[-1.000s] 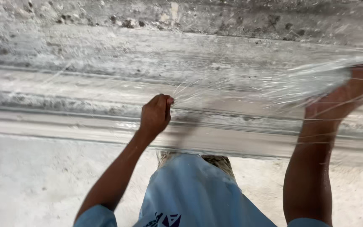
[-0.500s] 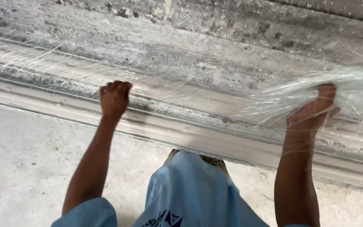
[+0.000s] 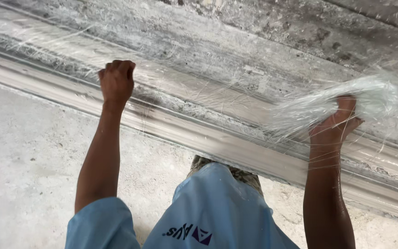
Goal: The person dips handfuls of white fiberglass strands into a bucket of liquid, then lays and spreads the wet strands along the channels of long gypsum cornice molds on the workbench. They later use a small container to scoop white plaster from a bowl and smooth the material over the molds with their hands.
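Observation:
My left hand (image 3: 116,82) is closed in a fist over thin glass fibre strands that lie along a long grey moulding (image 3: 217,138). My right hand (image 3: 339,123) grips a loose white bundle of glass fibre (image 3: 346,99), which fans out above and to the left of it. Fine strands stretch between the two hands across the wet, shiny surface of the moulding. My light blue shirt (image 3: 208,212) fills the bottom middle.
The moulding runs diagonally from upper left to lower right, with a rough grey slab (image 3: 254,37) behind it. Pale concrete floor (image 3: 28,161) lies in front on the left and under me.
My left hand has moved left along the moulding, drawing the strands out. My right hand has closed on the fibre bundle and dropped lower. The view has tilted.

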`<state>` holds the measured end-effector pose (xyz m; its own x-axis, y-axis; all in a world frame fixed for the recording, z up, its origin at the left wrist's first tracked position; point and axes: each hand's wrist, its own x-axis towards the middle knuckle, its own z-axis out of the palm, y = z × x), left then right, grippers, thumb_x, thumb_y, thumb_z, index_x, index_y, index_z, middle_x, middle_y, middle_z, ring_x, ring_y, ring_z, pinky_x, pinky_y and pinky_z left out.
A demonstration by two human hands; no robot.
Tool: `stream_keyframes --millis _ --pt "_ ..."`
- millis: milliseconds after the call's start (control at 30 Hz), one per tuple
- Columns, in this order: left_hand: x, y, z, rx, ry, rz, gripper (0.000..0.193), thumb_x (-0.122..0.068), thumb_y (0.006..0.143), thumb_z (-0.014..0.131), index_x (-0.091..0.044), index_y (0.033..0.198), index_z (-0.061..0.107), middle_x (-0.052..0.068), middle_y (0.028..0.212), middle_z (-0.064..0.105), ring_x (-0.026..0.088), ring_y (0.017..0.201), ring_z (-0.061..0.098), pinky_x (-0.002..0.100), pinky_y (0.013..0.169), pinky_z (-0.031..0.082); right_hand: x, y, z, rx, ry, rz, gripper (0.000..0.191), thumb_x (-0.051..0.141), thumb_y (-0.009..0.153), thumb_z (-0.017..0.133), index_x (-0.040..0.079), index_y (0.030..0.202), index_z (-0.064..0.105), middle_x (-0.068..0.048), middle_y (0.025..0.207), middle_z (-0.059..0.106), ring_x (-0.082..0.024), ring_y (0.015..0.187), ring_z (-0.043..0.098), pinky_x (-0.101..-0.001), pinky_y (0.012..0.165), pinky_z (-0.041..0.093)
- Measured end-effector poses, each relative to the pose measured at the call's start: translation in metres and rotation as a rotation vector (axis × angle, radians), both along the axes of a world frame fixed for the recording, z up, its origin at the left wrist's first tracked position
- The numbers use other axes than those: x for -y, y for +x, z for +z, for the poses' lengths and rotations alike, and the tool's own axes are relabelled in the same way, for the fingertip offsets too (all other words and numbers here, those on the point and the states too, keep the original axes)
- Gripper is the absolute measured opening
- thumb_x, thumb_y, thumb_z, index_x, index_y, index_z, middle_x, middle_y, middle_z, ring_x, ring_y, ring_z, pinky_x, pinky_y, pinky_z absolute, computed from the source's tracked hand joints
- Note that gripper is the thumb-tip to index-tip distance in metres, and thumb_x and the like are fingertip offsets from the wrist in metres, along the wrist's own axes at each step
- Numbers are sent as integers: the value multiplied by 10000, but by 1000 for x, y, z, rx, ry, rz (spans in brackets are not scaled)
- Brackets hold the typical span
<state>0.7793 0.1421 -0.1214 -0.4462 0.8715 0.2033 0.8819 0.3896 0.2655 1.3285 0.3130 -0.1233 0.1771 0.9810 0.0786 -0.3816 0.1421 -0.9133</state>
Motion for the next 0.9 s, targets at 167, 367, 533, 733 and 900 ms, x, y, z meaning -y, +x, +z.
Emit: stream_keyframes --millis 167,367,533,733,900 --pt "-21 -11 -9 -528 176 126 454 -354 965 612 -61 1311 586 326 1346 556 514 1288 527 708 1028 419 17 0 -16 1459 526 -187 200 75 1196 523 97 1394 534 -146 1280 665 -207 1253 625 -440 1094 528" --pt "-42 244 0 1099 317 -531 636 -468 1141 235 5 1529 408 246 1476 466 342 1383 424 461 1176 335 61 -50 -38 1658 535 -146 306 116 1099 382 70 1253 641 -198 1349 674 -338 1348 596 -609 1206 298" --pt "-27 327 -13 1008 251 -630 278 -255 1111 477 -54 1261 596 198 975 734 313 834 729 449 755 588 22 32 -45 508 474 224 655 624 1121 312 125 1544 342 -116 1589 432 -218 1447 436 -436 1259 369" --pt "-72 293 -39 497 -257 -608 332 -283 1147 413 -17 1226 597 210 1072 714 366 859 724 505 717 579 -38 226 0 1794 487 -729 295 339 1135 502 136 1349 489 -70 1181 691 -230 1033 621 -500 1004 504" --pt "-66 316 -20 58 177 -516 598 -466 973 452 -8 1337 576 276 1268 653 466 1218 627 690 924 457 21 166 -8 702 69 -545 494 411 1114 473 63 1465 475 -214 1501 338 -328 1348 343 -579 1188 283"
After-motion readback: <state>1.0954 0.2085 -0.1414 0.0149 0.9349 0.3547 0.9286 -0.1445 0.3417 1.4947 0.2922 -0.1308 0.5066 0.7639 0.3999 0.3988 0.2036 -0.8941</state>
